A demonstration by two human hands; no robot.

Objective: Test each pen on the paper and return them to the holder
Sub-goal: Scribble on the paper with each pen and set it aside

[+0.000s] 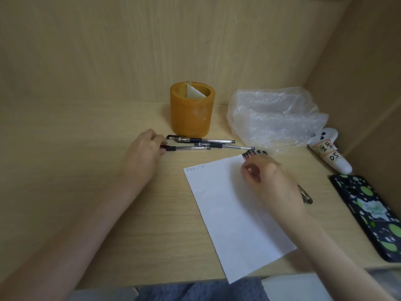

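Fingers (160, 144) of our left hand (145, 149) curl round one pen (191, 148) lying on the wood counter (86, 174); right hand (269, 173) grips a pen bundle (255, 153) over the paper (227, 213).

The orange round holder (190, 111) stands upright, with three clear gel pens (200, 140) lying flat just before it. The white paper (227, 213) lies tilted nearby, small marks at its top left corner.
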